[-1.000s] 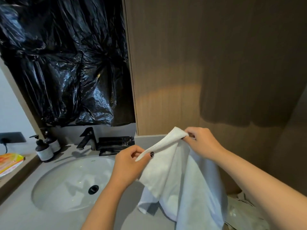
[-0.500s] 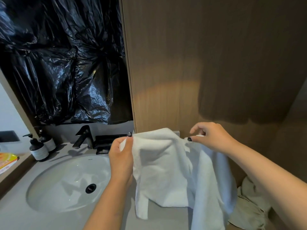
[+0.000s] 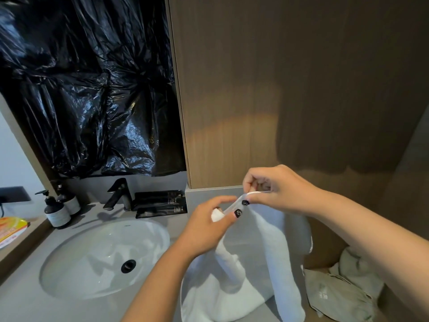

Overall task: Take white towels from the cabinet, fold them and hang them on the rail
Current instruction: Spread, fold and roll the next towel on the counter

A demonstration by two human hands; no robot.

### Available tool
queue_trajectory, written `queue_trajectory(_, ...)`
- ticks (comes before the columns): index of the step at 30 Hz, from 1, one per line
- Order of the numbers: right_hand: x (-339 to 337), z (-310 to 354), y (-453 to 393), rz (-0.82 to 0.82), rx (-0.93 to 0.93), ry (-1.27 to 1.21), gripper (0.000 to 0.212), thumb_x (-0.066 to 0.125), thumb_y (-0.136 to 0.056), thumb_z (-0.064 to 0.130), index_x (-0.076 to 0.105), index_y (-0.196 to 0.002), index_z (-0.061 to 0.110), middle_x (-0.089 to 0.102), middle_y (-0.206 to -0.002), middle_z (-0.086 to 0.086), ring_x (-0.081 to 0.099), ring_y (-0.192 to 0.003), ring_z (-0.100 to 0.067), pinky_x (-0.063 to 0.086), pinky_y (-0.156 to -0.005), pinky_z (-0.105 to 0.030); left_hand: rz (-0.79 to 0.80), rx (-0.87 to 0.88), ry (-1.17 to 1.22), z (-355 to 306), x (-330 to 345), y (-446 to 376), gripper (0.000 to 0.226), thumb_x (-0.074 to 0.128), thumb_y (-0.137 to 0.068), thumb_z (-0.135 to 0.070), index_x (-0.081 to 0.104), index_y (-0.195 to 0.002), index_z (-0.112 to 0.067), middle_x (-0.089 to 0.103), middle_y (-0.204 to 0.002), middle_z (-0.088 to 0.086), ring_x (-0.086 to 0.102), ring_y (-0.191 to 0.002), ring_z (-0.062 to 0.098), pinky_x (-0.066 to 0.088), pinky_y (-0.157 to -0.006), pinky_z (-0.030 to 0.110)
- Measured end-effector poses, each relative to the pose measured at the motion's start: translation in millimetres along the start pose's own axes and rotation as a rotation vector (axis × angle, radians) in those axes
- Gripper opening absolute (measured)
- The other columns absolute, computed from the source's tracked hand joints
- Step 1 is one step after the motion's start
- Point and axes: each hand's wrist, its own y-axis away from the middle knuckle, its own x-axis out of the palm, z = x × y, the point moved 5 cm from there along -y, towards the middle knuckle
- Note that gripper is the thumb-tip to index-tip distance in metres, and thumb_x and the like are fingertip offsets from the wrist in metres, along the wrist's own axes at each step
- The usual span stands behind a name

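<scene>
1. White terry is hanging in two long folds from my hands: the towel (image 3: pixel 274 252) is draping down over the right end of the counter (image 3: pixel 21 296), its lower part bunching near the counter's front edge.
2. My left hand (image 3: pixel 204 231) is pinching one corner of the towel between thumb and fingers; my right hand (image 3: pixel 276 191) is pinching the other just beside it, fingers curled round the hem.
3. Half a second ago the hands were well apart with the cloth spread flat between them. Now they are coming together until the thumbs are almost touching, so the top edge is doubling over on itself.
4. I am reading that as the first fold going in: corner meeting corner, halving the towel lengthwise.
5. Folding is only beginning, I judge, and hanging is not yet done; no rail is showing in my view.
6. Next I am expecting to pass both corners into one hand and smooth the loop below, taking care that the trailing end is not dipping into the sink (image 3: pixel 69 259) at the counter's left.
7. Beyond the counter's right edge more pale cloth (image 3: pixel 336 296) is lying in a heap; whether these are towels I cannot tell.
</scene>
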Motion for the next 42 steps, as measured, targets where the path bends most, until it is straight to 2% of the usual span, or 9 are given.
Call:
queue_trajectory(4,-2,0,3,0.004,0.029,-0.049,0.015,0.08,-0.079,0.024,0.067,-0.087,0.022,0.067,-0.077,0.004,0.061,-0.072,-0.023,0.052,-0.07,-0.048,-0.078,0.013,-0.057,-2,4,-1,0.022,0.064,-0.093,-0.029,0.062,-0.072,-0.024,0.055,-0.059,-0.014,0.046,-0.056,0.001,0.035,-0.054,0.015)
queue_trajectory(9,-5,-26,17,0.034,0.168,-0.048,0.023,0.084,-0.072,0.032,0.07,-0.088,0.023,0.067,-0.075,-0.01,0.059,-0.069,-0.03,0.049,-0.068,-0.047,-0.277,-0.051,-0.012,3,-6,2,0.02,0.061,-0.093,-0.019,0.063,-0.073,-0.015,0.062,-0.067,-0.005,0.051,-0.06,0.0,0.039,-0.056,0.013)
queue_trajectory(15,-16,-60,42,0.026,0.313,0.034,0.008,0.075,-0.082,0.033,0.075,-0.081,0.026,0.069,-0.077,0.013,0.064,-0.077,-0.011,0.054,-0.067,-0.032,-0.486,-0.205,0.112,30,-25,6,0.02,0.058,-0.095,-0.018,0.063,-0.077,-0.012,0.065,-0.08,0.0,0.055,-0.073,0.012,0.042,-0.067,0.027)
queue_trajectory(20,-26,-72,58,-0.047,0.378,0.039,0.011,0.063,-0.091,0.028,0.073,-0.087,0.026,0.068,-0.079,0.009,0.063,-0.075,-0.003,0.049,-0.058,-0.015,-0.62,-0.32,0.233,39,-33,13,0.01,0.062,-0.093,-0.02,0.066,-0.085,-0.015,0.064,-0.087,-0.009,0.057,-0.084,0.005,0.041,-0.067,0.017)
queue_trajectory(24,-22,-67,58,-0.134,0.394,-0.119,0.011,0.059,-0.095,0.021,0.069,-0.1,0.024,0.069,-0.08,0.006,0.063,-0.062,-0.01,0.048,-0.051,-0.016,-0.566,-0.489,0.445,45,-21,12,0.026,0.071,-0.087,-0.037,0.065,-0.103,-0.016,0.065,-0.097,0.0,0.062,-0.085,0.015,0.055,-0.07,0.031)
queue_trajectory(27,-23,-60,55,-0.196,0.431,-0.257,0.017,0.054,-0.098,0.015,0.069,-0.099,0.023,0.069,-0.079,-0.008,0.059,-0.055,-0.015,0.049,-0.05,-0.02,-0.5,-0.565,0.598,41,-14,12,0.03,0.075,-0.085,-0.034,0.066,-0.105,-0.013,0.069,-0.092,0.01,0.065,-0.073,0.022,0.055,-0.055,0.028)
queue_trajectory(32,-25,-27,48,-0.186,0.383,-0.372,0.024,0.05,-0.099,0.011,0.071,-0.092,0.017,0.07,-0.08,-0.002,0.062,-0.056,-0.016,0.054,-0.058,-0.024,-0.467,-0.528,0.938,15,-14,7,0.018,0.07,-0.089,-0.008,0.068,-0.105,0.0,0.074,-0.096,0.018,0.071,-0.086,0.026,0.059,-0.082,0.04)
queue_trajectory(36,-33,6,41,-0.093,0.291,-0.437,0.012,0.057,-0.096,0.011,0.068,-0.095,0.015,0.073,-0.084,0.001,0.071,-0.077,-0.018,0.056,-0.07,-0.022,-0.399,-0.408,0.933,-9,-21,4,0.012,0.063,-0.091,-0.002,0.069,-0.101,-0.004,0.077,-0.084,0.009,0.074,-0.072,0.015,0.06,-0.06,0.027)
queue_trajectory(42,-27,38,35,-0.026,0.177,-0.331,0.009,0.063,-0.09,0.001,0.066,-0.096,0.007,0.076,-0.08,0.0,0.074,-0.081,-0.014,0.056,-0.072,-0.019,-0.327,-0.201,0.74,-44,-24,8,0.014,0.065,-0.09,-0.007,0.074,-0.101,-0.006,0.075,-0.084,0.009,0.067,-0.068,0.014,0.054,-0.06,0.025)
